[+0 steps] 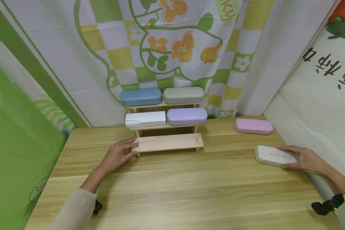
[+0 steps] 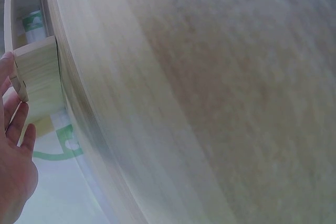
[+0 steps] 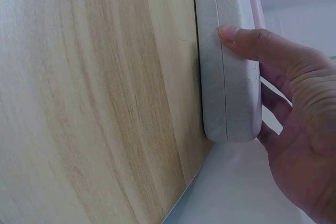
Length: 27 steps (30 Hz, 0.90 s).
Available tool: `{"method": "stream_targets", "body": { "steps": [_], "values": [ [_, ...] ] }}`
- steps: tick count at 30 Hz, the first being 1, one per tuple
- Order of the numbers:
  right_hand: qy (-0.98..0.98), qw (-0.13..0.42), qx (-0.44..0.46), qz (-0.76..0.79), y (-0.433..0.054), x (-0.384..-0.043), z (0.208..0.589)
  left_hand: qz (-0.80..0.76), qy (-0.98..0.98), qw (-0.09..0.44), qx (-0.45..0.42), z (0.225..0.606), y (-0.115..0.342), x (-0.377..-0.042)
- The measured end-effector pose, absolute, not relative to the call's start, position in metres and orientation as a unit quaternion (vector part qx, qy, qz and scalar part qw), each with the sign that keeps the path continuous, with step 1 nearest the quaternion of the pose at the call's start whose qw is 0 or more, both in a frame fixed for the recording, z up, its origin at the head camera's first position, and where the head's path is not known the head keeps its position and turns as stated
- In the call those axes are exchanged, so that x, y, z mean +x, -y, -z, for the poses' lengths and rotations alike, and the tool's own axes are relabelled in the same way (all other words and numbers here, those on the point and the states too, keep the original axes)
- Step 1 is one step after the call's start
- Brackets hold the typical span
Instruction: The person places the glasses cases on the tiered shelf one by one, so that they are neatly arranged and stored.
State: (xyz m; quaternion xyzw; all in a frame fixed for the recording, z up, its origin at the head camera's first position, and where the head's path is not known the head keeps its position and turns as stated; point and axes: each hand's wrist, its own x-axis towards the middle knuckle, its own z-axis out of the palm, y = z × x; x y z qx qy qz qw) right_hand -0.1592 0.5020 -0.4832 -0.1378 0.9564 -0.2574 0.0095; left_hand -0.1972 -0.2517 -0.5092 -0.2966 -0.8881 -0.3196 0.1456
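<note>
My left hand (image 1: 119, 154) pinches the left end of the lowest tier of a stepped wooden display stand (image 1: 169, 142). The left wrist view has the same hand (image 2: 16, 145) at the left edge, fingertips at the end of a wooden board (image 2: 39, 72). At the table's right side my right hand (image 1: 307, 159) grips an off-white glasses case (image 1: 271, 155) with faint lettering on its lid. Up close, the thumb of the right hand (image 3: 299, 114) presses the near side of this case (image 3: 231, 93), while its fingers reach round behind.
On the top tier sit a blue case (image 1: 141, 97) and a grey-green case (image 1: 184, 95). A white case (image 1: 145, 119) and a lavender case (image 1: 187, 116) occupy the middle tier. Behind the off-white case lies a pink case (image 1: 253, 126). Patterned curtains (image 1: 172, 41) hang behind the wooden table (image 1: 172, 191).
</note>
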Motion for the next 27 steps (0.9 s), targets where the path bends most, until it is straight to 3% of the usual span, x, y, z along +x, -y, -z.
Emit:
{"method": "stream_targets", "body": {
  "steps": [27],
  "values": [
    [-0.963, -0.010, -0.128, 0.236, -0.485, -0.165, 0.472, 0.328, 0.885, 0.137, -0.300, 0.509, 0.253, -0.197]
  ]
}}
